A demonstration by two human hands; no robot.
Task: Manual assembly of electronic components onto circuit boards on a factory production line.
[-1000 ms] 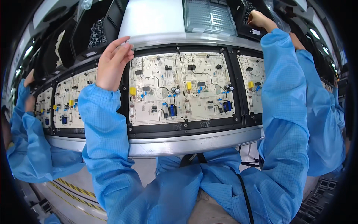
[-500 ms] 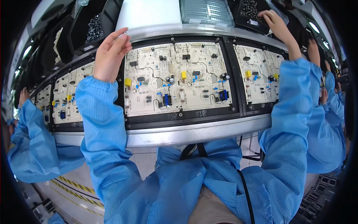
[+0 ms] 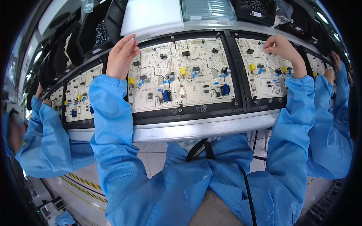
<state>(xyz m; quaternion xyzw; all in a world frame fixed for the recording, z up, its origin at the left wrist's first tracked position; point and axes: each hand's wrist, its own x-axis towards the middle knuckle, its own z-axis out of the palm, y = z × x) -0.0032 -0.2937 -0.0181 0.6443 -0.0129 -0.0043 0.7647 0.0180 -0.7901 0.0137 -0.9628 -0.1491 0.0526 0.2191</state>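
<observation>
Left hand [image 3: 121, 57] is by the middle board [image 3: 154, 84], right hand [image 3: 284, 52] over the right board [image 3: 264, 81]; boards sit in black frames [image 3: 239, 75]. Both hands curled, can't tell if either grip's got anything.

Circuit boards [image 3: 201, 86] and parts bins [image 3: 246, 16] show an electronics factory.

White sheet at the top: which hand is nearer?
Left: left hand is just below the left end of the white sheet; right hand is well to the right.
</observation>
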